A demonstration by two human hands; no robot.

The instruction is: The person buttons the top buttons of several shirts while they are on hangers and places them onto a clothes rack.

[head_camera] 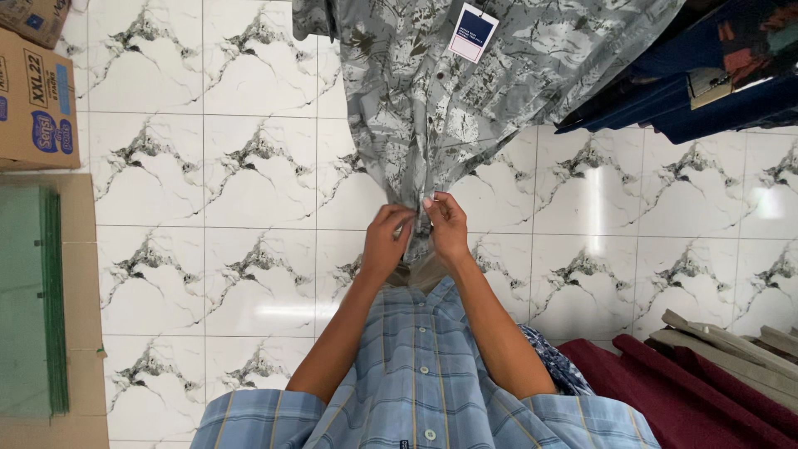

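At centre frame, the left hand (pixel 386 239) and right hand (pixel 449 226) each close a grip on the lower front edge of a grey camouflage-patterned shirt (pixel 432 100) hanging from the top, a dark blue tag (pixel 472 33) attached. White marbled floor tiles (pixel 208 249) lie beneath; a cardboard box (pixel 33 108) sits upper left.

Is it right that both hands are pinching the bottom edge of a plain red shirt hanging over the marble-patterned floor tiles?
Not quite: the head view shows the shirt is grey with a leafy print, not plain red. The left hand and right hand do pinch its bottom edge.
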